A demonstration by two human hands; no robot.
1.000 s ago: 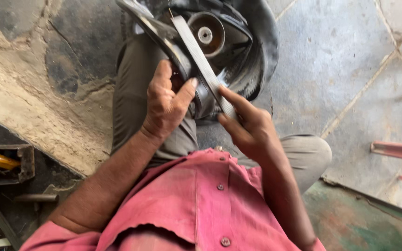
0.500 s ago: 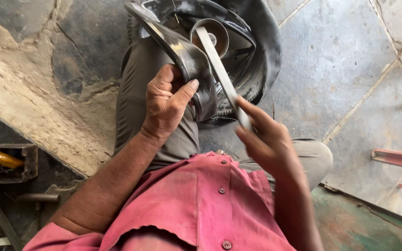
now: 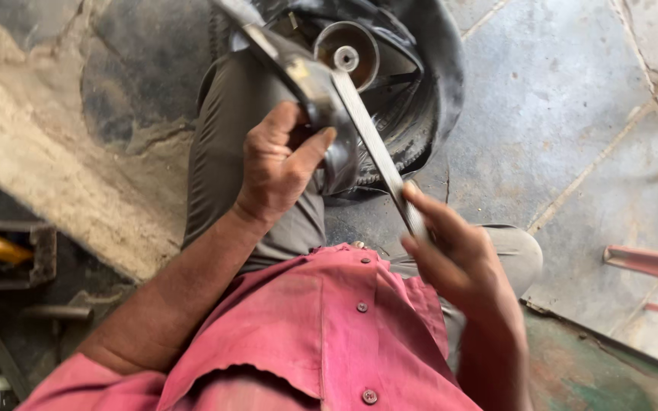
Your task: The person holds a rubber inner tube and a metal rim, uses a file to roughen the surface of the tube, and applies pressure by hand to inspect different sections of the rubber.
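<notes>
Right hand grips flat metal bar slanting away up-left.

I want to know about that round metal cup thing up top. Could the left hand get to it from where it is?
Probably yes. The left hand grips the metal part just below the cup, with nothing between them, but it would have to let go first.
</notes>
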